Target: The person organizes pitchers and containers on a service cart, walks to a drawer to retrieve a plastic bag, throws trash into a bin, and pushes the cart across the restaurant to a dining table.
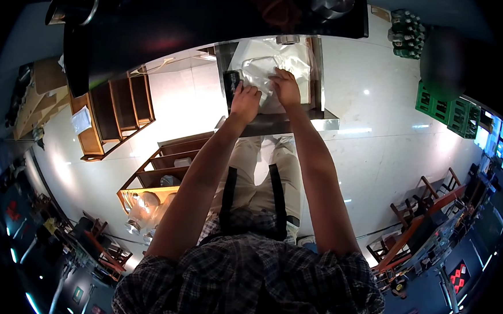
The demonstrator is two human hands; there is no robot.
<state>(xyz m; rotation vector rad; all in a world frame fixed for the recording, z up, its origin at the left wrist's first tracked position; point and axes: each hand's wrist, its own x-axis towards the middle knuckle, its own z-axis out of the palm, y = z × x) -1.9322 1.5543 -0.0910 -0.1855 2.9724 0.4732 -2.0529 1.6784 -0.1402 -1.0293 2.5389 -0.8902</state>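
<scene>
Pale floor (366, 164), glossy, spreads beneath trousered legs (285, 176) and runs out widely to the right. Just beyond the knees, metal rim (317, 125) of an open compartment (drawer or bin, cannot tell which), its front edge crossing below both wrists. Inside its walls: clear plastic packaging (260, 66), crinkled, bright with glare, lying toward the middle. Left hand (247, 101) partly closed, fingers bent at the packaging's near left part; right hand (286, 87) half open, fingertips on its right side. Whether either pinches the film, cannot tell. Black cylindrical container (231, 81) just beside the left hand, hard by the left wall, so little room that way; more space between right hand and right wall. Dark counter (213, 22) closes off the far side. Left across the floor, wooden shelving (113, 114) with a pale floor strip between it and the compartment. Farther right, green crates (450, 114) and green bottles (407, 37), well apart from the hands. Toward the room's outer edges, tables and chairs (427, 211), curved by the lens.
</scene>
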